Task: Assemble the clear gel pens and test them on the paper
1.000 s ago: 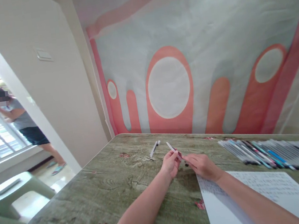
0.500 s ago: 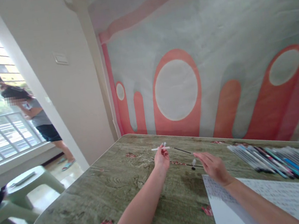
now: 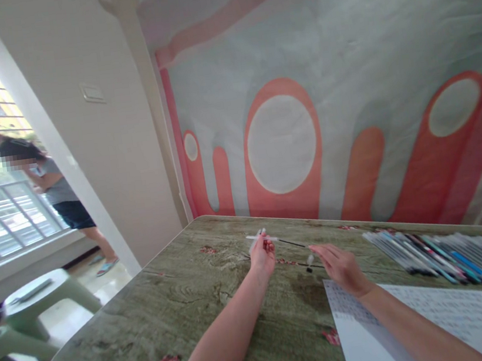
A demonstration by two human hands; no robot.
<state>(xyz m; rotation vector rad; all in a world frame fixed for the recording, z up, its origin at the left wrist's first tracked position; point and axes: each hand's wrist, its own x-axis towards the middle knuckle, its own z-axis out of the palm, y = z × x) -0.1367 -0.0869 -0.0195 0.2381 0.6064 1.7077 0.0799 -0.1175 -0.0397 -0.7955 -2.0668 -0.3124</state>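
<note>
My left hand (image 3: 262,257) is closed around a pale, translucent pen barrel (image 3: 251,237) above the middle of the table; another small clear piece by its fingertips is too small to name. My right hand (image 3: 341,267) pinches a thin black pen refill (image 3: 292,243) at its right end. The refill's left end meets the right end of the barrel; whether it is inside, I cannot tell. Below, near my right fingers, a small clear piece with a dark end (image 3: 309,265) rests on the table beside a thin dark rod (image 3: 317,265), partly hidden by that hand.
Several pens (image 3: 455,259) lie side by side on the right of the wood-patterned table (image 3: 123,332). A written sheet of paper (image 3: 364,342) is under my right forearm. Green stools (image 3: 59,287) stand at the left. A person (image 3: 62,189) stands by the window.
The gap between the refill and the barrel has closed, the refill's left end now reaching the barrel. The view has shifted slightly. The loose pieces have stayed on the table.
</note>
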